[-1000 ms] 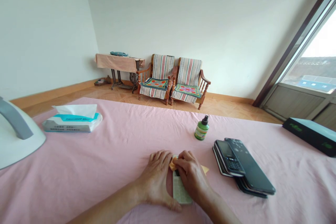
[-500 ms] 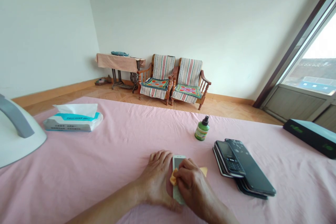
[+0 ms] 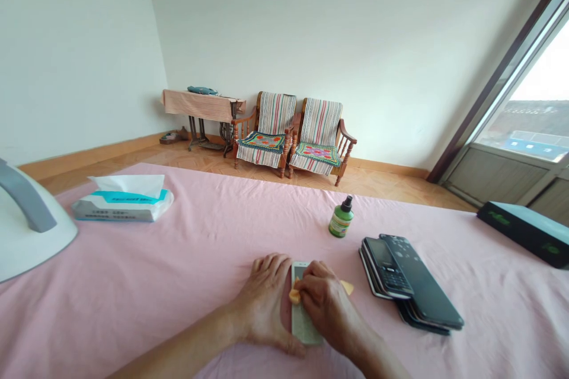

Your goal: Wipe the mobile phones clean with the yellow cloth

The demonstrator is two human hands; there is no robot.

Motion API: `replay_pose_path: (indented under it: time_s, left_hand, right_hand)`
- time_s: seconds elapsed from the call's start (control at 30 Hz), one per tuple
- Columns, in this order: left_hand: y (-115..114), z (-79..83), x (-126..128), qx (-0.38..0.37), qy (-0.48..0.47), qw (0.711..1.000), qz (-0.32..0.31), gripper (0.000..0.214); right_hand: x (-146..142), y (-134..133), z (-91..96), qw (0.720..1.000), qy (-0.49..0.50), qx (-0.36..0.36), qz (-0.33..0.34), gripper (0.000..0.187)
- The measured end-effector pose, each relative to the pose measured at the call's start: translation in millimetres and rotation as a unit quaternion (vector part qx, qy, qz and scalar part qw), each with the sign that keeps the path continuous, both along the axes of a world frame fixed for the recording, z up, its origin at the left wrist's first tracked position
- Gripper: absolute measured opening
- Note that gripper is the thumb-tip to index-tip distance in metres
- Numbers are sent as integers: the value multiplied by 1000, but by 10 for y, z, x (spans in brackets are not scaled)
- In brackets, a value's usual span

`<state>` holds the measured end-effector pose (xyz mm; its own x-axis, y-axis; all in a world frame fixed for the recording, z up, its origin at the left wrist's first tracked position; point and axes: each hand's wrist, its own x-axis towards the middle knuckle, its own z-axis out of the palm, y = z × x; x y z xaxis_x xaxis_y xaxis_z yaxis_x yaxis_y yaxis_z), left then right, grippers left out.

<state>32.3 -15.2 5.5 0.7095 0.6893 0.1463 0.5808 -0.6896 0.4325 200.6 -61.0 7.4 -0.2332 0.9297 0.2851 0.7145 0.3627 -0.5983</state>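
A light-coloured phone point(image 3: 303, 323) lies flat on the pink tablecloth point(image 3: 191, 266) close to me. My left hand point(image 3: 267, 302) rests along the phone's left edge, fingers curved down and thumb against its lower end, steadying it. My right hand point(image 3: 326, 305) is pinched on a small yellow-orange cloth point(image 3: 295, 296) and presses it on the phone's screen; a corner of the cloth point(image 3: 347, 287) sticks out to the right of the hand.
A green spray bottle point(image 3: 341, 217) stands behind the hands. A pile of dark phones point(image 3: 409, 281) lies to the right, a dark flat box point(image 3: 524, 228) far right. A tissue pack point(image 3: 124, 200) and a white appliance point(image 3: 26, 231) sit at left. Chairs point(image 3: 293, 136) stand by the wall.
My right hand with the cloth slid from the phone's top toward me, then back up part of the way. The left hand stayed on the phone.
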Motion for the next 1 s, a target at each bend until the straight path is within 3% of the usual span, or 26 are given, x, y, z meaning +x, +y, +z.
replay_pose_path:
  time_s: [0.17, 0.33, 0.6, 0.83, 1.0]
  left_hand:
    - [1, 26, -5, -4, 2, 1000, -3, 85]
    - [-17, 68, -3, -8, -5, 1000, -5, 82]
    - [0, 11, 2, -6, 3, 1000, -6, 86]
    - [-9, 32, 4, -10, 9, 1000, 6, 87]
    - [-10, 33, 5, -8, 10, 1000, 5, 85]
  right_hand:
    - [-3, 123, 20, 998, -42, 26, -25, 24]
    - [37, 57, 26, 998, -52, 16, 7, 26]
    - [33, 141, 39, 998, -64, 23, -11, 25]
    - [50, -43, 98, 997, -56, -1, 45, 24]
    - [7, 26, 58, 999, -52, -3, -11, 27]
